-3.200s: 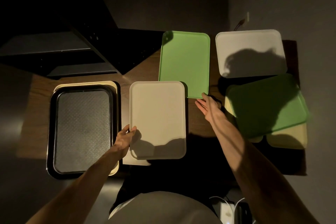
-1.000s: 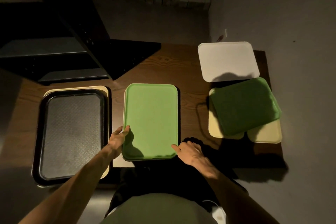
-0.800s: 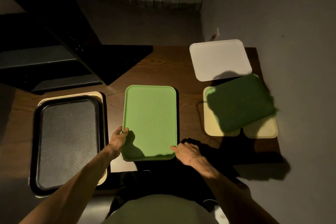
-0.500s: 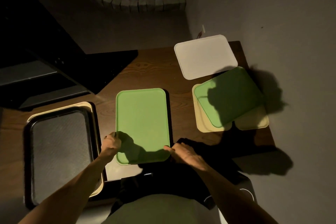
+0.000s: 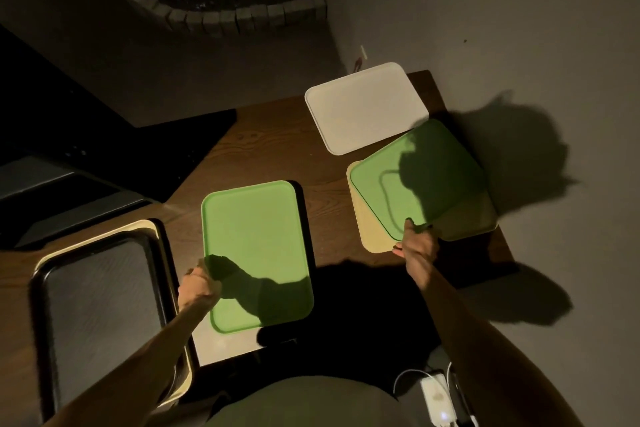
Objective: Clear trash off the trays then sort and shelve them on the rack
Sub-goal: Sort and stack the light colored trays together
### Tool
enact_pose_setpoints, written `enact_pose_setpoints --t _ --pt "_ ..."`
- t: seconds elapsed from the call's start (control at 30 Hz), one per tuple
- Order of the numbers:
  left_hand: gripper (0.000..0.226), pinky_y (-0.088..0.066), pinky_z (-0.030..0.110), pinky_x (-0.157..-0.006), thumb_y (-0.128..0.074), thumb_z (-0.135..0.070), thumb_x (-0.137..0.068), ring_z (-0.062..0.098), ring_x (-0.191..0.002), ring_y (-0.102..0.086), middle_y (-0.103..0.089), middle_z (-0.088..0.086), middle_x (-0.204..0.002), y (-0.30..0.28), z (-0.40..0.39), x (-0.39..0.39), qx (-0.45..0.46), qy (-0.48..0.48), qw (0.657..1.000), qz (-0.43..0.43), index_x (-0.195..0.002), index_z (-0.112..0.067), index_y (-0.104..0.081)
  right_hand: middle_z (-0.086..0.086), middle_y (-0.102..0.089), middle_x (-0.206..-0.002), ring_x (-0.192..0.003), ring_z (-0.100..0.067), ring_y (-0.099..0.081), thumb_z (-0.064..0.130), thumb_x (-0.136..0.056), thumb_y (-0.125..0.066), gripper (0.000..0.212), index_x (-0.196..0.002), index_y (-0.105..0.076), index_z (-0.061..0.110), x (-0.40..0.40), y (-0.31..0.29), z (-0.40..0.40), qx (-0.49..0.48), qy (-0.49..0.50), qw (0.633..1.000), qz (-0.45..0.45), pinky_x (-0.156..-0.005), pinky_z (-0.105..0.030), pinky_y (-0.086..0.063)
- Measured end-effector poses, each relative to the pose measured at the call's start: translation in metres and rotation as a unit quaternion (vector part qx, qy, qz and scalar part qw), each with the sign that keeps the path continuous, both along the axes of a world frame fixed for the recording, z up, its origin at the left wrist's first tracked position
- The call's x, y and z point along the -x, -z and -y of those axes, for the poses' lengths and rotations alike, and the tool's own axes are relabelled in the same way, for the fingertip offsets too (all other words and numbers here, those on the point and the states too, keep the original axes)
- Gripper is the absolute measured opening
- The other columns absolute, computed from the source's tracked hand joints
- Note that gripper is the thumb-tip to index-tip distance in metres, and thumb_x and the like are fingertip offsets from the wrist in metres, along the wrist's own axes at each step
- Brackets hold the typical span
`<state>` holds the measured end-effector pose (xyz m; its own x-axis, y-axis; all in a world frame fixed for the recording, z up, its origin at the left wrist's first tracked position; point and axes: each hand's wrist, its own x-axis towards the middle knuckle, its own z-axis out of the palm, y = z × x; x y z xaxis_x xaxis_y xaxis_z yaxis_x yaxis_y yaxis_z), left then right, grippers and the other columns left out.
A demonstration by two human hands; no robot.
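Both hands grip green trays | left hand (image 5: 198,289) near tray (image 5: 254,253) | right hand (image 5: 417,248) far tray (image 5: 415,180)

Looks like a dim cafeteria or canteen back area: a wooden table (image 5: 277,152) covered in plastic serving trays (image 5: 254,250), plain wall (image 5: 519,28), brick-edged floor (image 5: 221,17).

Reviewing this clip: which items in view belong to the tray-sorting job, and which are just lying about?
Job items:
- green tray, gripped by left hand
- second green tray, gripped by right hand
- yellow trays beneath it
- white tray
- black tray on a cream tray

Lying about:
- charger and cables on the floor
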<state>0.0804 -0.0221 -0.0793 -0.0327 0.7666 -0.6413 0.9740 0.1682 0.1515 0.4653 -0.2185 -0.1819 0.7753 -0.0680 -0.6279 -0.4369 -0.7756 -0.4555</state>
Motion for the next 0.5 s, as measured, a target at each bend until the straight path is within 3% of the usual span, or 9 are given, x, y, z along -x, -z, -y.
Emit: enact_pose_setpoints --t 0.07,0.13,0.2,0.27,0.33,0.4,0.43,0.5 --pt "0.059 -0.052 0.046 -0.086 -0.060 -0.002 -0.084 0.041 -0.106 -0.057 -0.051 0.022 -0.126 -0.005 -0.002 -0.008 -0.007 0.003 1.000 0.003 -0.139 -0.007 -0.038 -0.016 -0.071 -0.091 -0.065 -0.028 -0.073 0.049 -0.094 -0.054 0.049 -0.112 -0.055 0.003 0.013 -0.050 -0.015 -0.015 0.025 0.999 -0.013 -0.055 -0.034 -0.062" --pt "0.063 -0.050 0.049 -0.089 -0.062 -0.006 -0.083 0.043 -0.111 -0.052 -0.043 0.022 -0.130 -0.009 -0.003 -0.018 -0.041 0.026 0.999 0.005 -0.140 -0.006 -0.036 -0.015 -0.071 -0.088 -0.061 -0.025 -0.073 0.039 -0.094 -0.058 0.039 -0.105 -0.056 0.001 0.013 -0.059 -0.017 -0.044 0.053 0.998 -0.010 -0.047 -0.029 -0.060" --pt "0.070 -0.046 0.052 -0.097 -0.065 -0.009 -0.081 0.042 -0.120 -0.045 -0.039 0.023 -0.138 -0.011 -0.004 -0.025 -0.092 0.102 0.990 -0.004 -0.144 -0.007 -0.035 -0.014 -0.072 -0.086 -0.062 -0.025 -0.072 0.044 -0.088 -0.062 0.040 -0.090 -0.058 0.004 0.000 -0.023 -0.006 -0.069 0.068 0.995 -0.029 -0.054 -0.034 -0.062" --pt "0.078 -0.043 0.051 -0.104 -0.067 -0.009 -0.078 0.040 -0.129 -0.040 -0.034 0.022 -0.147 -0.010 -0.007 -0.032 -0.105 0.199 0.974 0.023 -0.148 -0.009 -0.034 -0.011 -0.073 -0.089 -0.066 -0.024 -0.072 0.064 -0.071 -0.060 0.057 -0.090 -0.058 0.011 -0.014 0.034 0.008 -0.052 0.055 0.997 -0.008 -0.062 -0.038 -0.063" --pt "0.082 -0.038 0.049 -0.112 -0.067 -0.012 -0.078 0.038 -0.141 -0.031 -0.026 0.017 -0.157 -0.006 -0.007 -0.040 -0.074 0.282 0.955 0.062 -0.152 -0.011 -0.031 -0.011 -0.072 -0.086 -0.067 -0.024 -0.071 0.066 -0.069 -0.061 0.057 -0.086 -0.058 0.012 -0.012 0.024 0.010 -0.062 0.068 0.996 -0.010 -0.064 -0.040 -0.062" --pt "0.077 -0.028 0.053 -0.118 -0.056 -0.031 -0.086 0.036 -0.148 -0.019 -0.015 0.013 -0.163 0.001 0.001 -0.050 -0.036 0.359 0.928 0.092 -0.154 -0.015 -0.026 -0.009 -0.067 -0.071 -0.062 -0.026 -0.070 0.041 -0.087 -0.065 0.035 -0.072 -0.056 0.012 0.007 -0.037 -0.004 -0.080 0.071 0.994 -0.008 -0.062 -0.038 -0.061" --pt "0.075 -0.021 0.057 -0.119 -0.046 -0.043 -0.089 0.034 -0.151 -0.011 -0.006 0.010 -0.164 0.006 0.009 -0.054 -0.017 0.384 0.918 0.103 -0.156 -0.019 -0.020 -0.008 -0.065 -0.067 -0.061 -0.027 -0.069 0.032 -0.092 -0.062 0.031 -0.068 -0.055 0.013 0.012 -0.054 -0.007 -0.084 0.069 0.994 -0.005 -0.063 -0.037 -0.060" --pt "0.073 -0.009 0.065 -0.116 -0.038 -0.055 -0.095 0.028 -0.150 0.013 0.017 -0.001 -0.162 0.014 0.023 -0.060 0.044 0.385 0.917 0.090 -0.156 -0.032 -0.004 -0.011 -0.069 -0.073 -0.070 -0.032 -0.073 0.034 -0.090 -0.057 0.030 -0.073 -0.061 0.010 0.012 -0.050 -0.004 -0.068 0.059 0.996 0.002 -0.069 -0.043 -0.062"
